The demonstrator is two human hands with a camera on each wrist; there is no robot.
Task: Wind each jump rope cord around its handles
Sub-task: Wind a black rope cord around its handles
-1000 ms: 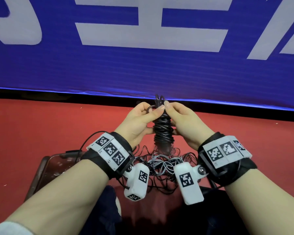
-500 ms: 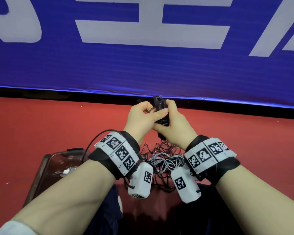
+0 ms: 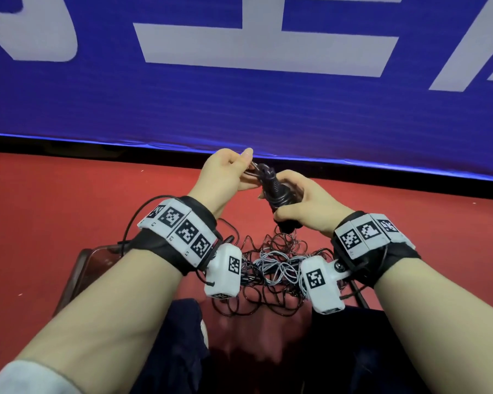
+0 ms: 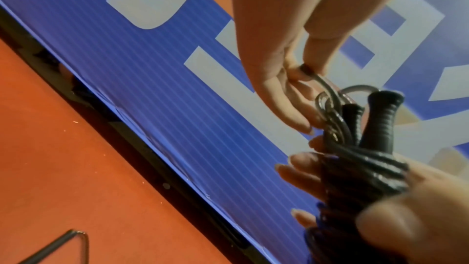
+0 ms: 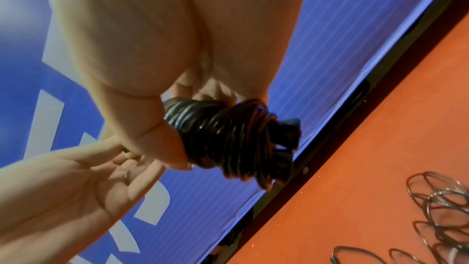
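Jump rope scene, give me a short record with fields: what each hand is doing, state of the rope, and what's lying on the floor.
left hand: pinches the loose end loop of the cord
right hand: grips the wound bundle
handles: black, side by side, tops sticking out of the coils
winding: nearly done, only a short loop free
floor: red, with a tangle of unwound ropes below the hands
backdrop: blue banner, white lettering

A blue banner with large white lettering is hung across the back, edged below by a black strip, while a red floor is spread beneath it and a dark brown tray is set at lower left.
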